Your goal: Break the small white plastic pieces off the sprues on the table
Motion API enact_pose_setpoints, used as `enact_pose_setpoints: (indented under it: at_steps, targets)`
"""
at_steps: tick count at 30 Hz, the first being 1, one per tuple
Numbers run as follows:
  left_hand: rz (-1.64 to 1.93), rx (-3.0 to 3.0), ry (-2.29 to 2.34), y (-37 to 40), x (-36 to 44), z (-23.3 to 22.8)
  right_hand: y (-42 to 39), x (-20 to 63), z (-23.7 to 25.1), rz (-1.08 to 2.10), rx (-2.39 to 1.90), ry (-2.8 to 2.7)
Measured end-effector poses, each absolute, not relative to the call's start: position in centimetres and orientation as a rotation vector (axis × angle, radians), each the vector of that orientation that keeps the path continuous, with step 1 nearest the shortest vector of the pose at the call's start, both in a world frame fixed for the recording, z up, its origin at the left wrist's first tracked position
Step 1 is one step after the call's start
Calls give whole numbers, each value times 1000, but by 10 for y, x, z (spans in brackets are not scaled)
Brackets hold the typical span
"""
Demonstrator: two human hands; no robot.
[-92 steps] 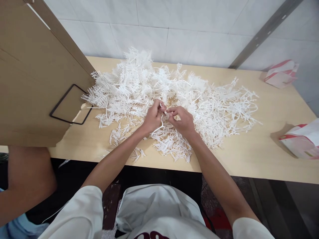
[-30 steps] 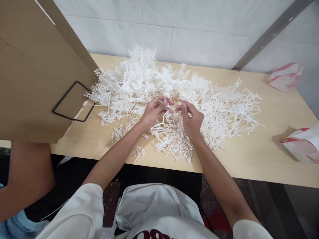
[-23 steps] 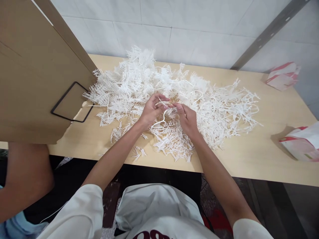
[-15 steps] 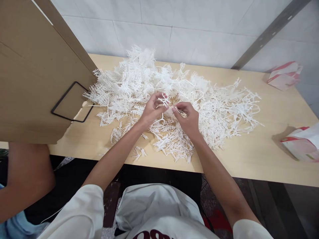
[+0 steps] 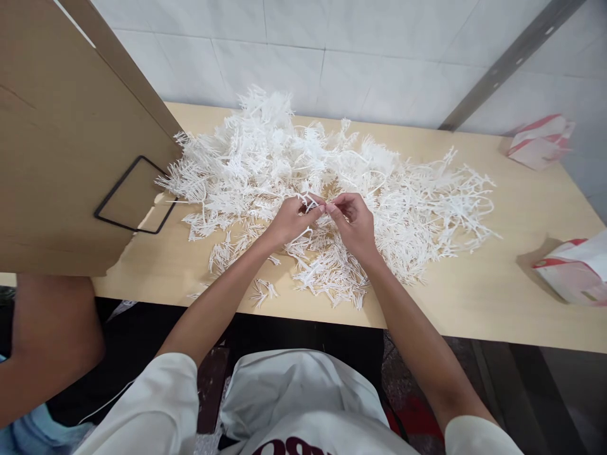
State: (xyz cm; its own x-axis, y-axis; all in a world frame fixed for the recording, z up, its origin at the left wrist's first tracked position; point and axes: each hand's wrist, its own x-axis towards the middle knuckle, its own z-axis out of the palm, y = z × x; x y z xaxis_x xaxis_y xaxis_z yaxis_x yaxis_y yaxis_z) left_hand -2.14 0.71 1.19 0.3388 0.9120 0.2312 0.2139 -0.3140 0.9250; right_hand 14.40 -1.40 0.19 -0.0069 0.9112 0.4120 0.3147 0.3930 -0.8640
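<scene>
My left hand (image 5: 290, 221) is closed on a white branching plastic sprig (image 5: 309, 201), whose thin forked stems stick up past the thumb. Fingertip to fingertip with it, my right hand (image 5: 355, 226) pinches at the sprig's end. Exactly what lies between the right fingertips is too small to make out. Behind and around both hands spreads a heap of white plastic sprigs (image 5: 256, 148). Closer to me, below the hands, are short loose white pieces (image 5: 332, 281).
A large cardboard sheet (image 5: 71, 139) with a black rectangular frame (image 5: 127, 224) stands at the left. Another person's arm (image 5: 54, 335) is below it. Two red-and-white paper containers (image 5: 540, 142) sit at the table's right. A tiled wall (image 5: 379, 76) rises behind.
My left hand has turned and lowered slightly, and its fingertips have come together with those of my right hand. Less of the sprig shows above the left hand.
</scene>
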Motion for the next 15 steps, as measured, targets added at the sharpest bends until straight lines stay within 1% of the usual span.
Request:
enact_pose_setpoints:
  at_steps: [6,9,12,15]
  targets:
    - [934,1905,1066,6,-21,13,-11,144,0,646,-1159,-1588]
    - [894,1953,1064,7,-22,11,-7,149,2,769,-1172,-1535]
    - [926,2047,1069,6,-21,8,-5,153,3,900,-1181,-1526]
    - [983,2057,1072,4,-19,6,-6,151,2,870,-1176,-1539]
